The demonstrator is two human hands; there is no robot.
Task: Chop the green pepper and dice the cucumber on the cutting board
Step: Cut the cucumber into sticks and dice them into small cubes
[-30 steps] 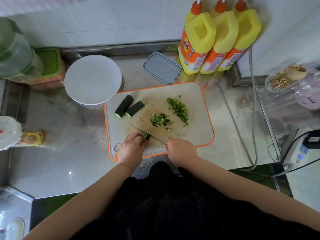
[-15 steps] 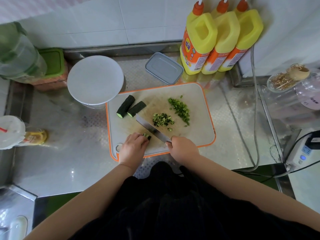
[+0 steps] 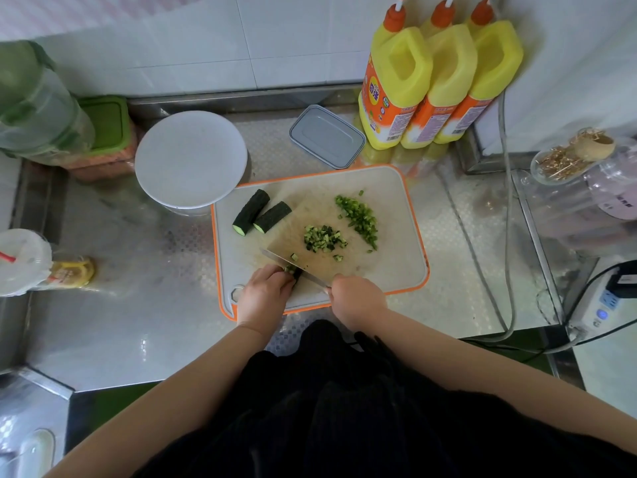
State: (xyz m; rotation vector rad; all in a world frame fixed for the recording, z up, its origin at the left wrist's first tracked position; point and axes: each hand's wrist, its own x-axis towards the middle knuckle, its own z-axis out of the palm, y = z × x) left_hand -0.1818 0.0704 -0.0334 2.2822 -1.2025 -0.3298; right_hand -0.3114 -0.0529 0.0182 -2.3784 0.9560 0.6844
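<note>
White tiled wall point(image 3: 193, 46) runs across twelve o'clock ahead of me, daylight glaring off my steel desk point(image 3: 138, 305), green floor point(image 3: 103, 412) at seven.

steel counter point(image 3: 144, 326) | cutting board point(image 3: 396, 270) | white lid point(image 3: 190, 158) | grey tin point(image 3: 326, 136) | yellow bottles point(image 3: 441, 84)

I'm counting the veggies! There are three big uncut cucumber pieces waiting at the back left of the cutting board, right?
Not quite: there are two big cucumber pieces, not three. The head view shows them lying side by side at the back left of the cutting board.
</note>
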